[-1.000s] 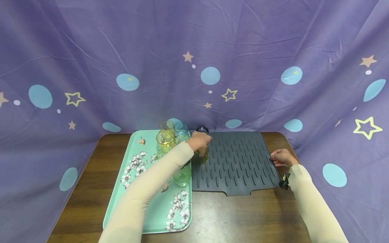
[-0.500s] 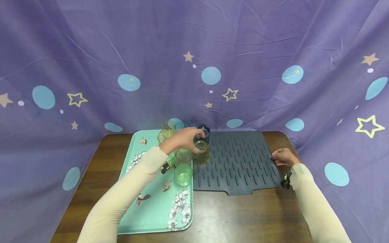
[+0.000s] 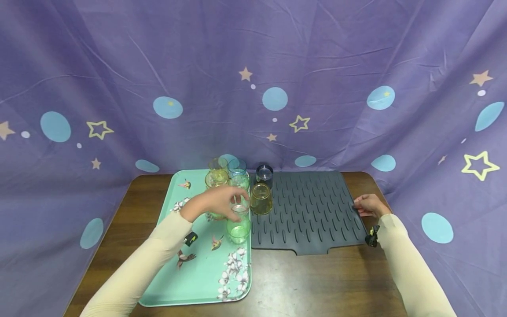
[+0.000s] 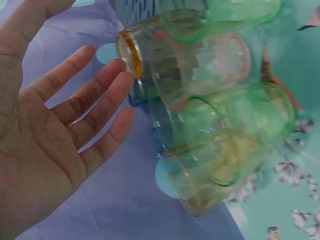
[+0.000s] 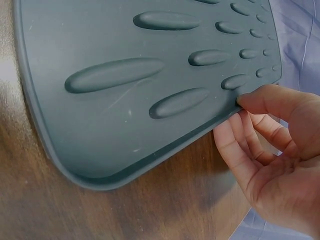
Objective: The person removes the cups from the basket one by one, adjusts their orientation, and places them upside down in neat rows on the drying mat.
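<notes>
Purple curtain (image 3: 325, 53) behind wooden table (image 3: 293, 281). Left hand (image 3: 218, 201) has left amber glass (image 3: 262, 202) on black mat (image 3: 313, 211), beside dark-blue glass (image 3: 264, 175) (that placement looks finished); now among tray glasses (image 3: 238, 233), fingers spread, nothing held. Right hand (image 3: 368, 205) pinches mat edge.

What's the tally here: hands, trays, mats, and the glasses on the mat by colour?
Left hand and right hand: 2
Teal tray: 1
Dark grey mat: 1
Dark blue glass on the mat: 1
Amber glass on the mat: 1
Total: 6
</notes>
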A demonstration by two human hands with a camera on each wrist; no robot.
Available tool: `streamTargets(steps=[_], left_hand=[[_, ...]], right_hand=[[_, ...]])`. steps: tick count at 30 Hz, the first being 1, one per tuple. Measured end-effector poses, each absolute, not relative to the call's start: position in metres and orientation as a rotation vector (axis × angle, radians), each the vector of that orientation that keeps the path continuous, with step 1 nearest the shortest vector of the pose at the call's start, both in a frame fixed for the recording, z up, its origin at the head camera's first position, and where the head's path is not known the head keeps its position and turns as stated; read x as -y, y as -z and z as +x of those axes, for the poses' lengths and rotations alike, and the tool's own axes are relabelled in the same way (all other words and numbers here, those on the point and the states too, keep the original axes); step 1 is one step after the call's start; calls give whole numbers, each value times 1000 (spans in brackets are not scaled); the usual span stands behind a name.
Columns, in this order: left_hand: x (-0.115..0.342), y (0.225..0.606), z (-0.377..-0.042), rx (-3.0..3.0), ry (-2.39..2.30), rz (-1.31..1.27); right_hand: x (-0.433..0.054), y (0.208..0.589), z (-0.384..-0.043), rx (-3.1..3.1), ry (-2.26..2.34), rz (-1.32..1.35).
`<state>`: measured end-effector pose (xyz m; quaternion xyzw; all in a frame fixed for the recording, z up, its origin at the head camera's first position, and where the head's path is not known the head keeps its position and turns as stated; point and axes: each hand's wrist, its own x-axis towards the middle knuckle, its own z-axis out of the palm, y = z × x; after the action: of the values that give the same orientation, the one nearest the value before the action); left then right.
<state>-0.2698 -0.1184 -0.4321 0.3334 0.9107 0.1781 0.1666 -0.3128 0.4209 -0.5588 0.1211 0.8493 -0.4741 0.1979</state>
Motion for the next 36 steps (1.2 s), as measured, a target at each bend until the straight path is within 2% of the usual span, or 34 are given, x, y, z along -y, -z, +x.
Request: streamTargets(steps=[19, 36], left_hand=[[162, 489, -252, -2421, -895, 774], [156, 510, -245, -2396, -952, 743]], right_hand=[[-420, 559, -312, -2377, 1328, 343], [-421, 561, -313, -2369, 1333, 326]])
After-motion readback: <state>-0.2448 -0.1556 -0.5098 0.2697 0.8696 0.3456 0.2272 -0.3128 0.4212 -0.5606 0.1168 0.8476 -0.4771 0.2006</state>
